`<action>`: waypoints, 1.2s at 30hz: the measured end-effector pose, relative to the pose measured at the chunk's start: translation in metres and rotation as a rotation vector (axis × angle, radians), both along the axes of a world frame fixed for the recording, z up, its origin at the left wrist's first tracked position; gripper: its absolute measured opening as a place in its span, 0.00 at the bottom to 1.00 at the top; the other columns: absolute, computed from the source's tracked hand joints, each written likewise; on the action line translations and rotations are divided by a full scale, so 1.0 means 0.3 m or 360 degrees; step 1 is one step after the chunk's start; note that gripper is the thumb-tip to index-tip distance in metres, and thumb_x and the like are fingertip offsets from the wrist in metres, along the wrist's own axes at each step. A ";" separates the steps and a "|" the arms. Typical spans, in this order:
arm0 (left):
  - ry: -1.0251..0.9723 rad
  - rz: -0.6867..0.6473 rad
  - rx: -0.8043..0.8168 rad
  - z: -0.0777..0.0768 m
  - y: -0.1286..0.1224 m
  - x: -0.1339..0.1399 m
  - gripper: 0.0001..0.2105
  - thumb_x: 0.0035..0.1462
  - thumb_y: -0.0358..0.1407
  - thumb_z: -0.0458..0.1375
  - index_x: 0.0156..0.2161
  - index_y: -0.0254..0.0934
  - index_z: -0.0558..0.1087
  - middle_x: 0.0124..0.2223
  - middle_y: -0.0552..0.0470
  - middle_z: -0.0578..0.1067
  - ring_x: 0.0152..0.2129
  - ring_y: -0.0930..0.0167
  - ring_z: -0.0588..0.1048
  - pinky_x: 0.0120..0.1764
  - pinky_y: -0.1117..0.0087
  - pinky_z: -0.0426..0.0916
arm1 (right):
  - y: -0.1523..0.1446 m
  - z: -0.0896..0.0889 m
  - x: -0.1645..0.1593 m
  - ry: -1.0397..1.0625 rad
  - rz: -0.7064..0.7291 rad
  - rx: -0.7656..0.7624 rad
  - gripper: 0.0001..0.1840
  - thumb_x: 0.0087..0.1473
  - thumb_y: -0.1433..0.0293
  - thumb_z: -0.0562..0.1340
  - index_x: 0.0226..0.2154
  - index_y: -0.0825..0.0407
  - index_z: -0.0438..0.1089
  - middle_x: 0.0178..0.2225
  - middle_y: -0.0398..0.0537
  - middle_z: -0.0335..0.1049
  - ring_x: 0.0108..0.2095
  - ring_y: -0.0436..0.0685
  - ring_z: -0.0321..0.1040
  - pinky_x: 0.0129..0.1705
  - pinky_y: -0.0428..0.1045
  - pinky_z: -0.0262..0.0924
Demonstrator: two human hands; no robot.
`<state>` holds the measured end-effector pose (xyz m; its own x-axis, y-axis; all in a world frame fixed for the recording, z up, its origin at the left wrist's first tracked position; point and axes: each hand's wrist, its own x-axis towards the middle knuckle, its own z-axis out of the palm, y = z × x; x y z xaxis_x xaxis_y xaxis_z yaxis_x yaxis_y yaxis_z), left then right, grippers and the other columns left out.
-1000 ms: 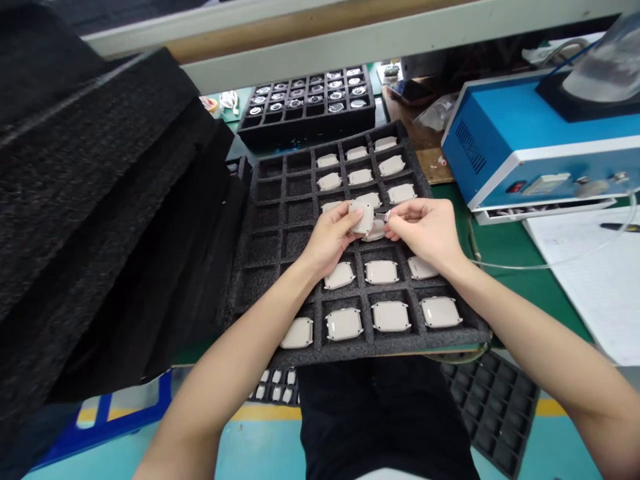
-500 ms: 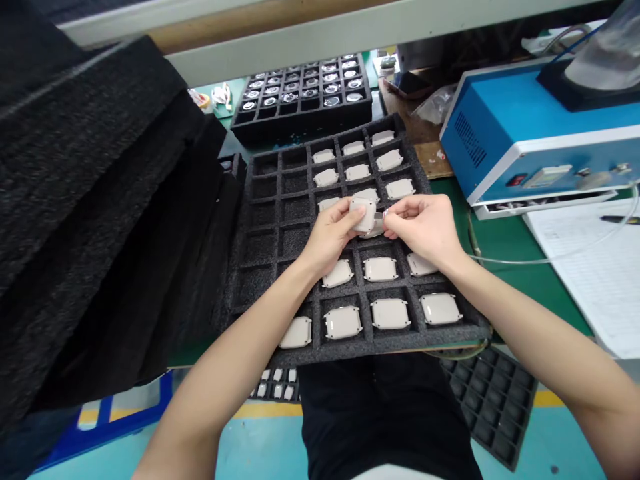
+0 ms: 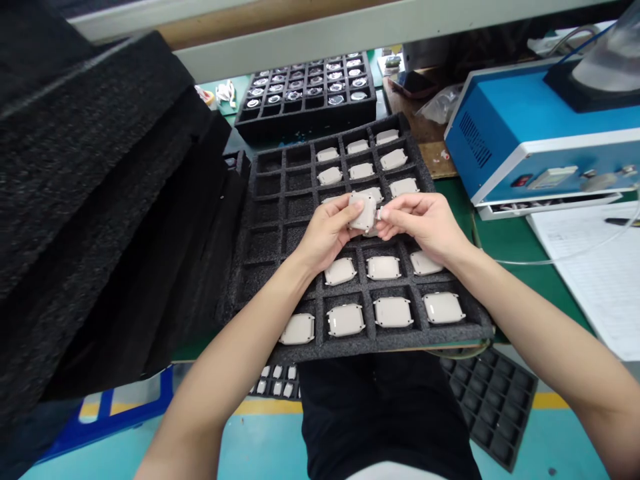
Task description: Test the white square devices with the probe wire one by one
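Note:
My left hand (image 3: 327, 230) is closed on a beige watch case (image 3: 363, 211), thumb across its flat face. From the right, my right hand (image 3: 417, 220) pinches a small metallic piece (image 3: 379, 213) at the edge of that case; its exact kind is too small to tell. Both hands are above a black foam tray (image 3: 320, 348) divided into compartments. Several similar beige watch cases, such as one at the front (image 3: 393, 312), lie flat in its middle and right compartments. The compartments along its left side hold nothing.
Black foam sheets (image 3: 100, 167) lean in a stack at the left. Behind stands another foam tray (image 3: 305, 123) with round watch parts. A blue machine (image 3: 520, 127) sits at the right, with a thin clear tube and written paper (image 3: 585, 267) nearby. A shelf beam (image 3: 320, 37) crosses above.
My right hand has shifted slightly left, bringing the small metallic piece against the edge of the watch case. The left hand keeps its hold. The whole view has moved slightly.

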<state>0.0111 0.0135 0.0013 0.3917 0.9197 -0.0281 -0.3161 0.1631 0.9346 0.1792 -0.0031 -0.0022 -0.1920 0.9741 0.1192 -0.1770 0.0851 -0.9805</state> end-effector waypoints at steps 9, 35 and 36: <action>-0.0041 -0.0056 -0.0042 0.003 -0.014 0.006 0.09 0.49 0.36 0.64 0.33 0.32 0.75 0.30 0.52 0.74 0.27 0.75 0.73 0.34 0.74 0.71 | 0.006 -0.010 0.000 0.0080 0.0051 -0.0049 0.16 0.39 0.62 0.71 0.25 0.57 0.71 0.21 0.46 0.73 0.22 0.52 0.72 0.27 0.46 0.71; -0.0381 0.0246 -0.0649 0.058 -0.007 -0.016 0.15 0.60 0.31 0.44 0.41 0.23 0.71 0.33 0.39 0.77 0.28 0.70 0.77 0.35 0.70 0.73 | -0.433 -0.089 0.452 -0.1040 -0.1249 -0.0527 0.26 0.50 0.51 0.59 0.15 0.55 0.67 0.09 0.46 0.60 0.10 0.49 0.54 0.12 0.45 0.49; -0.0430 0.0273 -0.0652 0.063 -0.010 -0.014 0.15 0.60 0.30 0.43 0.42 0.23 0.70 0.33 0.40 0.77 0.29 0.69 0.77 0.37 0.69 0.73 | -0.421 -0.098 0.456 -0.0908 -0.1165 -0.0586 0.24 0.49 0.51 0.60 0.22 0.56 0.71 0.11 0.46 0.62 0.10 0.49 0.54 0.11 0.44 0.47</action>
<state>0.0068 0.0105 0.0201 0.2795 0.9060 -0.3179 -0.5914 0.4233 0.6864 0.3161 -0.1295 -0.0315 0.5357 0.8332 -0.1369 0.3032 -0.3411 -0.8898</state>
